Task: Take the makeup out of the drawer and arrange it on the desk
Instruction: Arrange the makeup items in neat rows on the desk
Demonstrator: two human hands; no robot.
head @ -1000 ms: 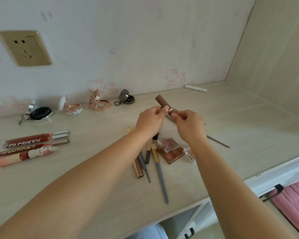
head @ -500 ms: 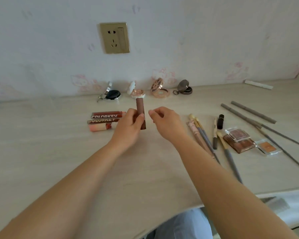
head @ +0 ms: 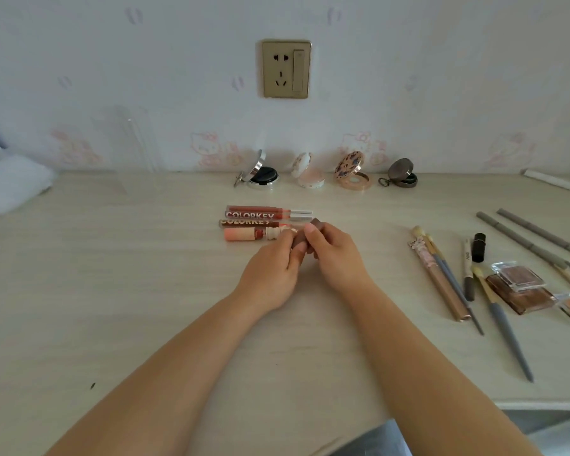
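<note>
Brown lipstick tube [head: 305,236], upright before, now tilted between both gripping hands [head: 301,258], beside lip glosses [head: 264,222].

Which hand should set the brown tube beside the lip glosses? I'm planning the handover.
Probably the left hand: it already holds the brown tube and sits nearest the lip glosses. The right hand would reach across it.

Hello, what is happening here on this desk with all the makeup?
A person is sorting makeup on the desk. Both the left hand and the right hand hold a brown lipstick tube, right beside a row of lip gloss tubes. Four open compacts stand along the wall. Brushes and pencils and eyeshadow palettes lie unsorted to the right.
</note>
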